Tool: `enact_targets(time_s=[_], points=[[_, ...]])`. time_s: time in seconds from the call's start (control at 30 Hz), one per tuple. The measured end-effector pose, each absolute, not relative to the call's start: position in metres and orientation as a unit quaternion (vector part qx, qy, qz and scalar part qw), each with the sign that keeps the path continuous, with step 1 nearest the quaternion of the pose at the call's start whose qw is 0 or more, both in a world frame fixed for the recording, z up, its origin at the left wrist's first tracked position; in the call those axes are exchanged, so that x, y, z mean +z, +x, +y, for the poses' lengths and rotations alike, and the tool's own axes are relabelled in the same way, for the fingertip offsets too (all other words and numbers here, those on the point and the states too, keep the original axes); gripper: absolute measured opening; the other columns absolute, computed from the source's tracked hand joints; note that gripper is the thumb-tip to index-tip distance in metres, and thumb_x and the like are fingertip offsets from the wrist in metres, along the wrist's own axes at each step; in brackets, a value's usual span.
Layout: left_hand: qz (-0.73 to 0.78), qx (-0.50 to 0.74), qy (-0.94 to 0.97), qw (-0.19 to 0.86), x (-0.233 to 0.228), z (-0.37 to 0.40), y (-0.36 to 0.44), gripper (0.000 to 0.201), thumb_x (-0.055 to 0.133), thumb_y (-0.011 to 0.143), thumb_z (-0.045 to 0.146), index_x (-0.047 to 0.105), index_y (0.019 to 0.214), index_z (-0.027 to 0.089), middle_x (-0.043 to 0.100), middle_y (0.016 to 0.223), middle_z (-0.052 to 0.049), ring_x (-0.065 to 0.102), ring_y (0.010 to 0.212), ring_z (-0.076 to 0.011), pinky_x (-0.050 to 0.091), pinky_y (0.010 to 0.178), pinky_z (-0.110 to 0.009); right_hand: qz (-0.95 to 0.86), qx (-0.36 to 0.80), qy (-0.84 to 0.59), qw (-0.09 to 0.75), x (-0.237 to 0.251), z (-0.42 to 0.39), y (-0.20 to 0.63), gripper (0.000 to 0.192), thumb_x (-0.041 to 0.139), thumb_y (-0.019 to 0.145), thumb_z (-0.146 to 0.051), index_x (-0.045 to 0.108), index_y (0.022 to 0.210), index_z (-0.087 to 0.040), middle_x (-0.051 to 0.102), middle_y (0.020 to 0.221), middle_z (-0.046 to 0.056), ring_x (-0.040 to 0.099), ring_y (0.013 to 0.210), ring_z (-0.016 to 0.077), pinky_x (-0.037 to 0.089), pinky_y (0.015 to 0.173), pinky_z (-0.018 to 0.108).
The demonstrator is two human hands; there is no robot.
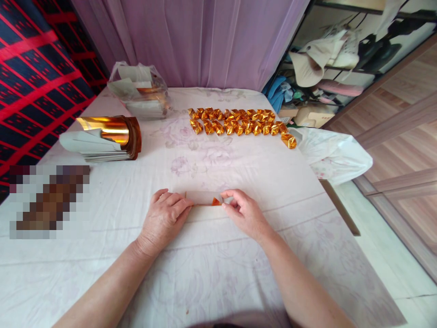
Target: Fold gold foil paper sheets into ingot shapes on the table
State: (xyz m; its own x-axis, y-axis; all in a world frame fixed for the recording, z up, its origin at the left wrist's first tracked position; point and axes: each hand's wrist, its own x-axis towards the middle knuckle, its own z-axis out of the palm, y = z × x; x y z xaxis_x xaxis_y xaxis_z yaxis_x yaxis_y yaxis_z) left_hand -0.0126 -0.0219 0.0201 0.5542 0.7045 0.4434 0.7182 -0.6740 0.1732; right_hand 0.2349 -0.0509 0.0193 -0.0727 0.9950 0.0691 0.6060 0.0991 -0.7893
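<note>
Both hands down on the table (102, 282) (white floral cloth), near its front edge, approx centre.

L hand (164, 218): palm down, fingers curled, tips pressing the left end of a paper strip (203, 197). R hand (244, 212): thumb + forefinger pinched on the strip's right end, where a small folded gold corner (216, 201) shows. Strip lies flat on the cloth betw. the two hands, pale side up, long axis parallel to front edge. Both grips closed on the strip; how hard, can't tell.

Surroundings:
- Folded gold pieces (239, 122), two rough rows, toward the far edge, right of centre. One piece sits apart at the right end of the rows, close to the right edge. Well apart from the hands.
- Stack of cut strips (92, 146) w/ gold foil curled on top, near the left edge, mid-depth. Pale sides face out toward the front.
- Clear plastic bag (139, 89) holding more strips, far-left corner.
- White plastic bag (332, 155) hanging over the right edge, just beside the lone gold piece.
- Blurred patch over smth at the left edge, front; contents unreadable.

Obstructions: cloth betw. hands and gold rows is bare, only print + creases. Stack lies left of L hand, not touching it.

Beyond the table: purple curtain (205, 41) behind far edge; red/dark checked fabric (30, 77) along left; cluttered shelf (341, 59) at right.
</note>
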Motion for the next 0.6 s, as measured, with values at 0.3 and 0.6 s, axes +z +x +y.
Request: enact_targets(time_s=[0.3,0.6], points=[[-0.396,-0.238,-0.886,0.040,0.0237,-0.0223,-0.0126,0.017,0.055,0.094,0.022,0.072,0.090,0.024,0.071,0.077,-0.002,0.062,0.069,-0.0200,0.045,0.081,-0.042,-0.655,0.289,-0.603,0.352,0.0159,-0.0517,0.2334,0.035,0.056,0.086,-0.026,0.060,0.120,-0.020,0.068,0.107,0.007,0.060,0.067,0.0114,0.052,0.069,0.027],[-0.413,-0.230,-0.881,0.007,0.0246,-0.0243,-0.0117,0.016,0.055,0.093,0.021,0.071,0.093,0.022,0.074,0.078,-0.001,0.067,0.077,-0.0214,0.040,0.099,-0.049,-0.660,0.302,-0.590,0.355,0.0128,-0.0512,0.2341,0.030,0.054,0.087,-0.026,0.061,0.115,-0.020,0.071,0.105,0.007,0.062,0.066,0.0113,0.052,0.065,0.026]])
